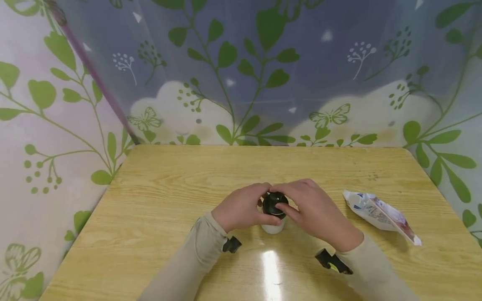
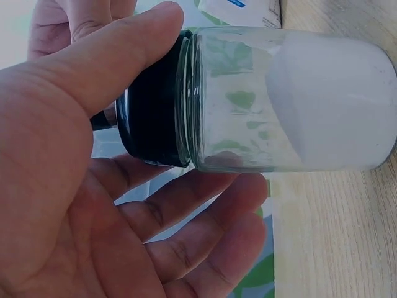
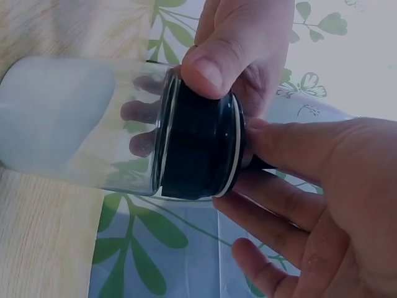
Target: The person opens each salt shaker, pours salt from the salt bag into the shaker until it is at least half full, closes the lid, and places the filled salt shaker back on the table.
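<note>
A clear glass jar (image 2: 242,99) with a black lid (image 1: 272,205) stands on the wooden table, part filled with something white and loose whose surface slopes. My left hand (image 1: 242,209) grips the jar at its neck, the thumb on the black band and the fingers curving round the far side, as the right wrist view shows through the glass. From the other side, my right hand (image 3: 329,186) pinches the top part of the lid (image 3: 201,143) between thumb and fingers. A thin pale ring (image 3: 237,146) runs round the lid near its top. The fingers hide part of the lid's top.
To the right of my right hand lies a white printed plastic packet (image 1: 380,213) on the table (image 1: 158,251). Patterned cloth walls (image 1: 241,83) with green leaves enclose the table at the back and both sides. A small black device (image 1: 333,261) is worn on the right wrist.
</note>
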Tool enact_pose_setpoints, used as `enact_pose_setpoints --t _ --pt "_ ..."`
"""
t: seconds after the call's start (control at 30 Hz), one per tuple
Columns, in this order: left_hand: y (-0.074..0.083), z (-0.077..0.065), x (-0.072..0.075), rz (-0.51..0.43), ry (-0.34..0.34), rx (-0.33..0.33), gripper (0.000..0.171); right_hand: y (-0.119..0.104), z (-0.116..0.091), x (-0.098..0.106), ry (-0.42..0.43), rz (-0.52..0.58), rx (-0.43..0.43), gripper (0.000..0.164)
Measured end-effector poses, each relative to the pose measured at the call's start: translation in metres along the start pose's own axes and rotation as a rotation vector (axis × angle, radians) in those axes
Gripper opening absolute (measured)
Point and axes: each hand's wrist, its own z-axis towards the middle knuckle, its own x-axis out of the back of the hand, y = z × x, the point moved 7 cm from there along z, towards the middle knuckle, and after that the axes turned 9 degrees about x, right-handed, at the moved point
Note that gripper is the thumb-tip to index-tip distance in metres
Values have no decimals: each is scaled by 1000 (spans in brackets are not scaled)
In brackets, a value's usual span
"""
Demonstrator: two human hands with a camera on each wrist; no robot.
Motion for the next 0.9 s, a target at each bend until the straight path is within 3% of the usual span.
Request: enact_pose_setpoints --t 0.43,0.63,0.77,0.9 --pt "-1 2 0 35 11 -10 62 -3 2 -4 7 -34 -89 38" --pt "1 1 1 55 -3 -61 67 5 0 -4 -24 75 -137 38" --pt "4 1 4 31 21 -107 61 6 -1 -3 -22 104 -137 38" --pt "5 1 6 31 38 -110 54 6 -1 -3 -24 123 -127 37"
